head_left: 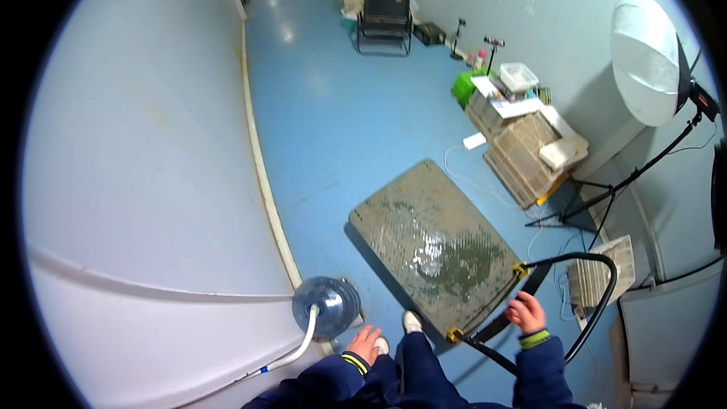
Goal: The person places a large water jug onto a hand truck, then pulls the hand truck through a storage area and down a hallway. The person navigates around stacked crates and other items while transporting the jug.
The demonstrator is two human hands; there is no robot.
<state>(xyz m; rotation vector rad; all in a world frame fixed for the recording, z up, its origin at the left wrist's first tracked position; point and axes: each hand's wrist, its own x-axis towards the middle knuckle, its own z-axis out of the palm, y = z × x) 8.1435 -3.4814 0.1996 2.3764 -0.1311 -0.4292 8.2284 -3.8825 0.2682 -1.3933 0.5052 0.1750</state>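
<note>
A flat platform trolley [424, 227] with a wet grey-brown deck lies in front of me. Its black U-shaped handle [610, 280] joins the deck at two yellow brackets and leans toward my right side. Over the handle's frame my right hand [527, 313] is held with loosely curled fingers; nothing shows in it. My left hand [365, 344] hovers low above my shoe, fingers apart and holding nothing. Just left of it stands a clear blue water-cooler bottle [327, 307] with a white hose [307, 344] at its opening.
A white wall [151, 167] runs along the left. To the right are plastic crates [530, 151], a tripod softbox lamp [644, 60], a pale crate [602, 273] and loose cables [485, 189] on the blue floor. A black folding chair [386, 21] stands farther back.
</note>
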